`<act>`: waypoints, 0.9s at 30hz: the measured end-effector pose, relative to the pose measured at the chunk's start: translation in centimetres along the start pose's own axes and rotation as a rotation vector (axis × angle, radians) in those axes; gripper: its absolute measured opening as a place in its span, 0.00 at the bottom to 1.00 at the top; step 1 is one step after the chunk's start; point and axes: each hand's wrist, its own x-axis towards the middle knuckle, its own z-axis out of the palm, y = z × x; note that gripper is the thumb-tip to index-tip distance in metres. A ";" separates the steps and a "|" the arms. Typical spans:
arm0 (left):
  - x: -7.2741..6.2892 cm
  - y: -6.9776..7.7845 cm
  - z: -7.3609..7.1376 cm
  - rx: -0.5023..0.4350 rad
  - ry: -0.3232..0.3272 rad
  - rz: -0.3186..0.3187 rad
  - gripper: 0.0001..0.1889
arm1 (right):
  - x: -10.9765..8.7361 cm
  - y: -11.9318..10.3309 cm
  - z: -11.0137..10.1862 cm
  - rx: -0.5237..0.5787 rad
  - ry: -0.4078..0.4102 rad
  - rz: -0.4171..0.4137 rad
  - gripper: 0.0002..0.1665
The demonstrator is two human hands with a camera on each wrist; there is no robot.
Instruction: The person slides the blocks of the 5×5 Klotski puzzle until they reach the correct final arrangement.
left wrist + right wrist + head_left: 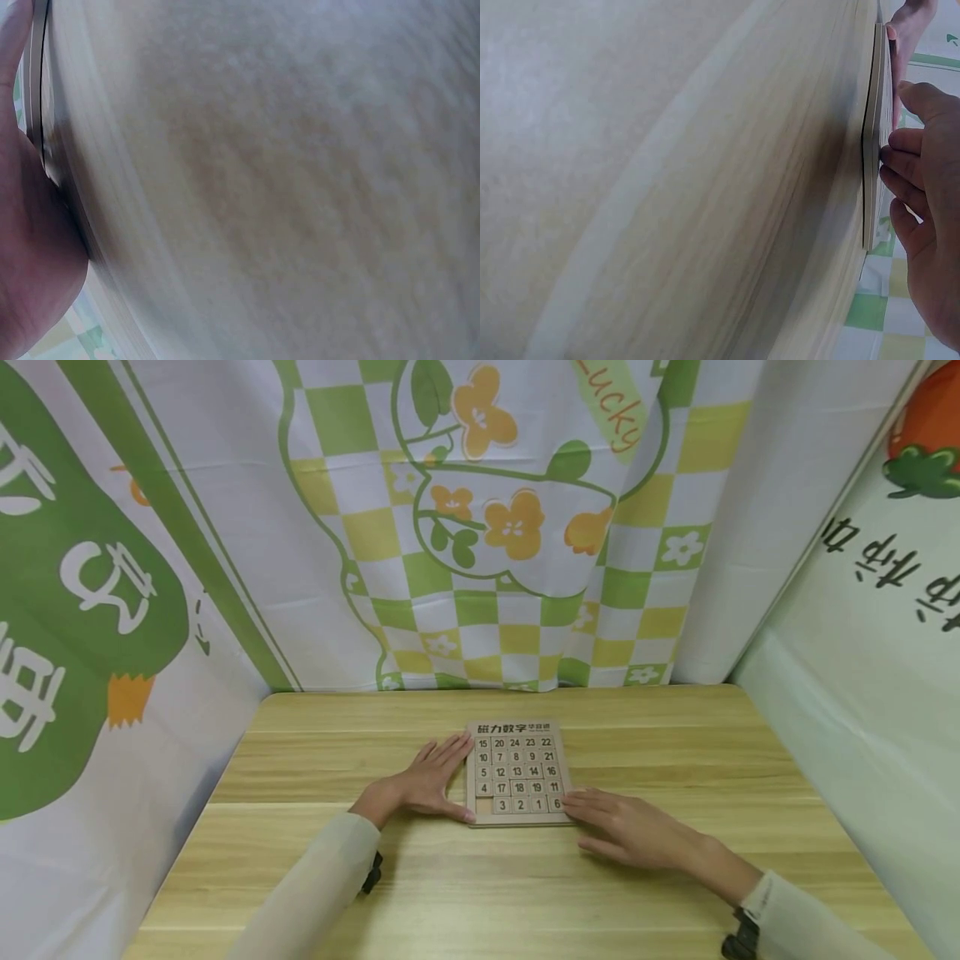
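Note:
A wooden number sliding puzzle [517,819] lies flat on the table, its numbered tiles in rows under a printed title. The bottom-left cell holds no tile; tiles 3, 2, 1 and 6 fill the rest of that row. Along the left edge my left hand [427,781] rests with fingers extended, thumb at the lower-left corner. My right hand [630,827] has its fingertips at the lower-right corner, by the 6 tile [557,804]. In the right wrist view, the fingers of that hand [937,195] are gently bent over the board's edge [871,135].
The light wood table [480,893] extends around the puzzle. Behind it hangs a checked, flowered curtain [495,635], with printed cloth [862,693] at both sides. Dark bands circle both wrists, the right one [741,935] near the table's front.

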 end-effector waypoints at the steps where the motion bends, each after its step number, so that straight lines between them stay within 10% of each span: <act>1: 0.0 0.0 0.1 0.000 0.000 0.001 0.73 | 0.0 0.0 0.0 -0.001 0.000 0.000 0.33; 27: 0.2 -0.1 0.2 -0.025 -0.003 -0.018 0.74 | 1.8 -1.2 0.9 0.047 -0.033 0.014 0.33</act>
